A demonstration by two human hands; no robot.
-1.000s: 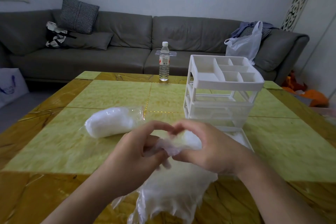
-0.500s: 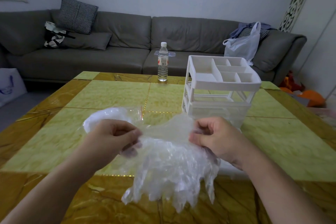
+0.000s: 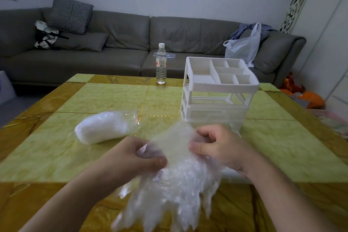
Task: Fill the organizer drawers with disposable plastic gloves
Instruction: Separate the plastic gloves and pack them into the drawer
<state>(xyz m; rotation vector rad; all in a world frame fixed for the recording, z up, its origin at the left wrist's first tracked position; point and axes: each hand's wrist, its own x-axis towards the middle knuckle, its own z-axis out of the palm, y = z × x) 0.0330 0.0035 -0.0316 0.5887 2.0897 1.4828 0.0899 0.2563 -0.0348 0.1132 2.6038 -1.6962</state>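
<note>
We've shaken the wad open since 1 s ago: left hand (image 3: 131, 158) & right hand (image 3: 220, 147) grips each pinch the gloves (image 3: 178, 175), fingers dangling below, w/ organizer (image 3: 216, 100) just beyond, so drawer loading comes next.

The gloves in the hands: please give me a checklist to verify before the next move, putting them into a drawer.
1. Left hand grips the bunch of gloves: ok.
2. Right hand grips the same bunch: ok.
3. Bunch folded small enough for a drawer: not ok, the glove fingers hang loose.
4. A drawer pulled out, ready to fill: cannot tell, the hands hide the space in front of the organizer.
5. Spare bag of gloves lies apart, to the left: ok.
6. Water bottle stands far from the work: ok.
</note>
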